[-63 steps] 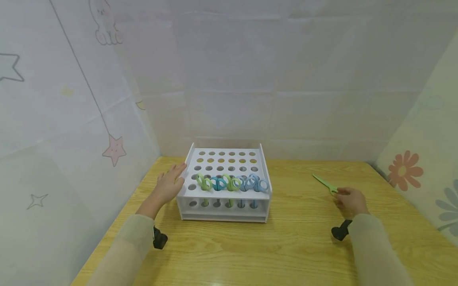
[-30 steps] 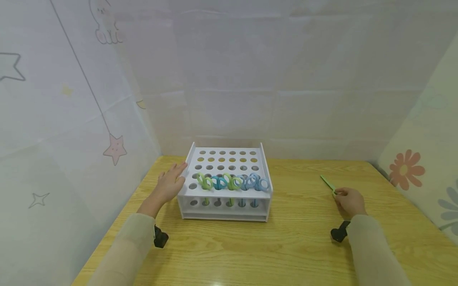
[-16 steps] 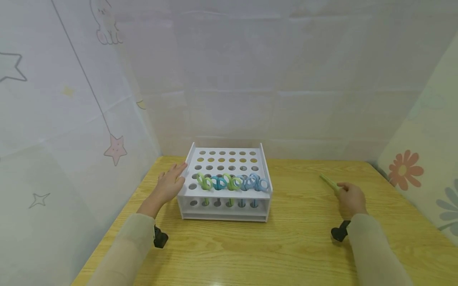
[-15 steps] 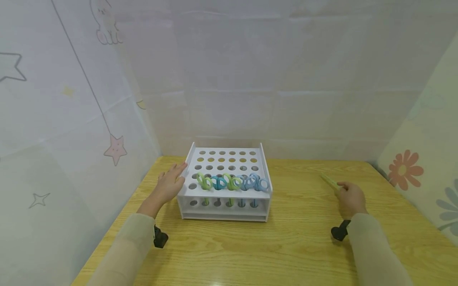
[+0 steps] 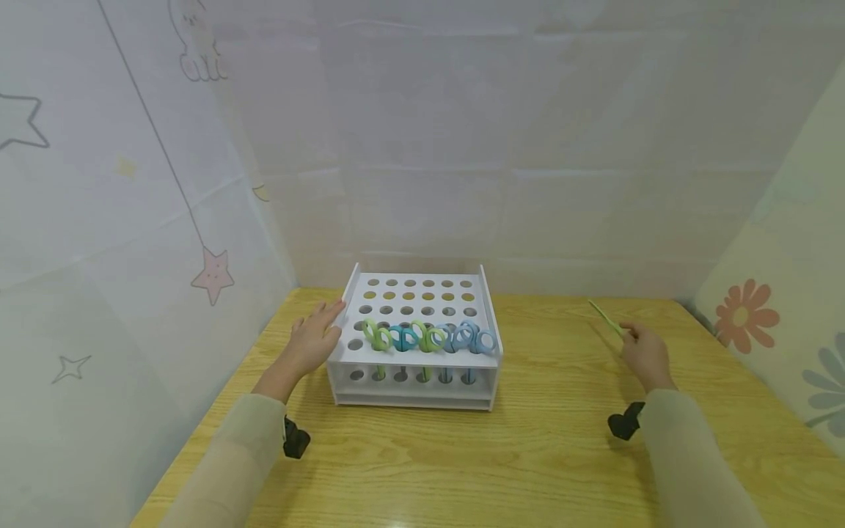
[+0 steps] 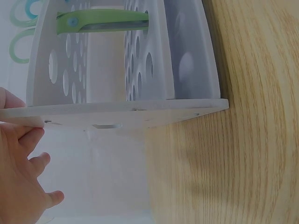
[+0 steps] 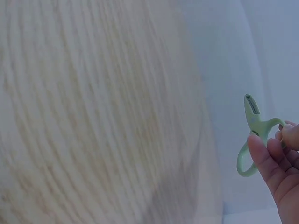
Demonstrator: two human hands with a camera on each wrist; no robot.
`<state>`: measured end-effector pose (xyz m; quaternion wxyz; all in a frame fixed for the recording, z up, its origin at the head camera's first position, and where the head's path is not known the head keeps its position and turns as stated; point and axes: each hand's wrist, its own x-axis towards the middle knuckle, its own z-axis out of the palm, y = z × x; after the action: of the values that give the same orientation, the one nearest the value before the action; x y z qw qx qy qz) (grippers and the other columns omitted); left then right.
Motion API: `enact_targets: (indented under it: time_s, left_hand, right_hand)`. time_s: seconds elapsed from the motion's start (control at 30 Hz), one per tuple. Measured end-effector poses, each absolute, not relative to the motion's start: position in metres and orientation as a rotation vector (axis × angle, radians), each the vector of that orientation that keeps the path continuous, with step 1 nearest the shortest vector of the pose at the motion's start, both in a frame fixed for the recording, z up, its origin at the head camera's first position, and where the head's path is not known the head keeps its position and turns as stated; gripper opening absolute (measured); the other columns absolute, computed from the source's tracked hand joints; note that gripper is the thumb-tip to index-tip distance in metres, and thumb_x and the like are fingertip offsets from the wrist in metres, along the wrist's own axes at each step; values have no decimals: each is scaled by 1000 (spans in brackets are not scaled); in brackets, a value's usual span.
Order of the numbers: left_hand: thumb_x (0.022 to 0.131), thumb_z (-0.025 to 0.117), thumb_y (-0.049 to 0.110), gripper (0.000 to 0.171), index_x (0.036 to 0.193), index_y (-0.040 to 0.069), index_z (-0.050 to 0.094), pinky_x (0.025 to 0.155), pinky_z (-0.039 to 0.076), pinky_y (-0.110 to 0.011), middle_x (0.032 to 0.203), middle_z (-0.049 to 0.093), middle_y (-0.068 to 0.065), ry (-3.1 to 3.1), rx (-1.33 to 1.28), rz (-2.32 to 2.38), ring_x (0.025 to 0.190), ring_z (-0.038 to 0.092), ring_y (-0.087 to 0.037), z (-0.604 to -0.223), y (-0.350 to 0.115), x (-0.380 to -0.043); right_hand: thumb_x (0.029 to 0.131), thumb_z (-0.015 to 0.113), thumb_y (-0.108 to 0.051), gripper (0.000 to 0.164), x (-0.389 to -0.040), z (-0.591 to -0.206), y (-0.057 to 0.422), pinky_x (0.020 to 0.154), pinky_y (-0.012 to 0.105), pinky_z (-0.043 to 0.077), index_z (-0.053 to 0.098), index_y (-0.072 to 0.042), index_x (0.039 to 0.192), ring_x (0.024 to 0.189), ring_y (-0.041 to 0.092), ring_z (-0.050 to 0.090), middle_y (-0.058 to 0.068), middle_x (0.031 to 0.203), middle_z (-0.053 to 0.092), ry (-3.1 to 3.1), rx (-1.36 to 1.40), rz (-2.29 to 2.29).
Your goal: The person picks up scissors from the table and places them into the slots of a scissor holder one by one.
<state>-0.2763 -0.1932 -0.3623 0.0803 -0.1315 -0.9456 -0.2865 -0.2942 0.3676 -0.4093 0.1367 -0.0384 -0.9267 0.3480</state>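
Observation:
A white rack [image 5: 411, 359] with rows of round holes stands on the table. Several scissors hang in its front rows, among them green scissors [image 5: 378, 336], teal scissors [image 5: 403, 339] and light blue scissors [image 5: 477, 339]. My left hand [image 5: 312, 339] holds the rack's left side panel [image 6: 117, 111], thumb on the inner face and fingers outside. On the right, my right hand [image 5: 645, 353] pinches another pair of green scissors [image 7: 257, 123] by the handles. In the head view their blades [image 5: 603, 314] point away and left, raised off the table; the fingers partly hide the handles.
The wood-grain table [image 5: 422, 469] extends around the rack and under both arms. A pale cloth wall [image 5: 422, 147] rises behind it, with printed walls at left and right. A black wrist camera [image 5: 295, 440] sits on each wrist.
My right hand has taken hold of the green scissors and lifted them off the table, tipping the blades upward. My left hand and the rack have stayed in place.

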Motion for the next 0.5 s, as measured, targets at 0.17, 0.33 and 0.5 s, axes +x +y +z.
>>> enact_targets:
  time_s: [0.17,0.33,0.5]
  left_hand:
    - [91,34,16,53,143,6,32,102,0,-61,147,28,-10,-2802,-399,-867,136,14,-36,-365,-193,-277]
    - [91,34,15,53,143,6,33,102,0,-60,147,28,-10,-2794,-399,-873,136,14,-35,-366,-193,-278]
    - [92,33,16,53,143,6,32,103,-1,-59,148,27,-10,-2810,-394,-866,136,12,-34,-365,-194,-277]
  right_hand:
    - [99,27,-14,43,-296,-403,365,40,29,39,36,10,134,83,42,59,34,113,46,-2645,-72,1038]
    - [100,28,-12,41,-299,-397,361,46,29,44,38,11,133,84,41,61,33,112,47,-2623,-61,1027]
    - [99,30,-12,41,-300,-390,356,51,28,46,39,12,131,81,37,62,33,113,49,-2619,-64,1037]
